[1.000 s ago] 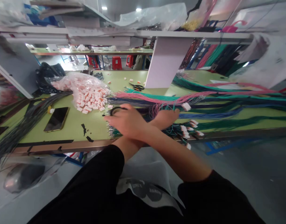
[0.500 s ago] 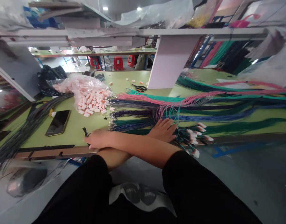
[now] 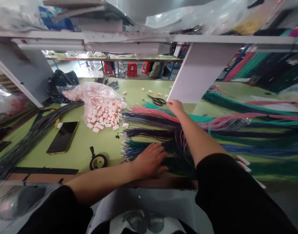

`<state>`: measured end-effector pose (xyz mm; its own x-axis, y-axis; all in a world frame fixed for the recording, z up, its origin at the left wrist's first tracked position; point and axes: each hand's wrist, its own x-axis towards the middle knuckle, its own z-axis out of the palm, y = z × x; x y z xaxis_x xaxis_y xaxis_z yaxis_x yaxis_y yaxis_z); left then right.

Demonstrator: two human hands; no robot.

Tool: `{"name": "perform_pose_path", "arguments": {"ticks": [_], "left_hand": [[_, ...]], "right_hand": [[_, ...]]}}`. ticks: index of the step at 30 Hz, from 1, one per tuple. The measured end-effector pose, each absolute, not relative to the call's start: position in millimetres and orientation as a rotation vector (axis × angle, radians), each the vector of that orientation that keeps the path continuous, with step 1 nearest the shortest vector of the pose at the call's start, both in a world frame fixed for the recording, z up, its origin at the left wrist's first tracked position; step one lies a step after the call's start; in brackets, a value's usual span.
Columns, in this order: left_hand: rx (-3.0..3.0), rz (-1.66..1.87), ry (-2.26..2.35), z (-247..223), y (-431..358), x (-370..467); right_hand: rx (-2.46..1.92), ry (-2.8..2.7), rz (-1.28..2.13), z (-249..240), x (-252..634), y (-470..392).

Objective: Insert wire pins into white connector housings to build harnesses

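My right hand (image 3: pixel 175 106) reaches across the wires to the black-handled scissors (image 3: pixel 158 100), which lie flat on the table. Its fingers are closed at the end of the scissors' handle. Palm down, my left hand (image 3: pixel 151 158) rests over the dark green and blue wires (image 3: pixel 134 149), with its fingers apart. Left of that hand sits a roll of black tape (image 3: pixel 104 162) with a loose end sticking up. Pink wires (image 3: pixel 154 113) and teal wires (image 3: pixel 150 104) run beneath my right forearm. Many wires have metal tips at their left ends.
White-and-orange connectors (image 3: pixel 104 115) spill from a clear plastic bag (image 3: pixel 97 89). A phone (image 3: pixel 62 138) lies at left beside a grey wire bundle (image 3: pixel 39 130). A white upright panel (image 3: pixel 192 71) supports the shelf (image 3: pixel 149 38) behind the scissors. More connectors (image 3: pixel 242 162) lie near the right front edge.
My right hand has left the tape roll and moved right and away to the scissors, uncrossing my arms. My left hand has drawn back leftward over the wires. The camera view has shifted.
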<state>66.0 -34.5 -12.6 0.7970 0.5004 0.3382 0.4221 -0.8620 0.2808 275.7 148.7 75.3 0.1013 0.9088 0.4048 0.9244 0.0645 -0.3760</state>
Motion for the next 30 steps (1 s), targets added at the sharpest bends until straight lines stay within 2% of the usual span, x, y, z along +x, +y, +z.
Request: {"name": "perform_pose_path", "arguments": {"ticks": [4, 8, 22, 30], "left_hand": [[2.846, 0.556, 0.735, -14, -38, 70], [2.884, 0.438, 0.750, -14, -37, 72], [2.924, 0.308, 0.744, -6, -39, 78], [2.963, 0.403, 0.723, -9, -36, 78]], "right_hand": [[-2.021, -1.946, 0.081, 42, 299, 188], [-1.982, -2.147, 0.112, 27, 283, 217], [-1.902, -2.447, -0.082, 13, 209, 235], [-1.765, -2.520, 0.007, 22, 193, 230]]}}
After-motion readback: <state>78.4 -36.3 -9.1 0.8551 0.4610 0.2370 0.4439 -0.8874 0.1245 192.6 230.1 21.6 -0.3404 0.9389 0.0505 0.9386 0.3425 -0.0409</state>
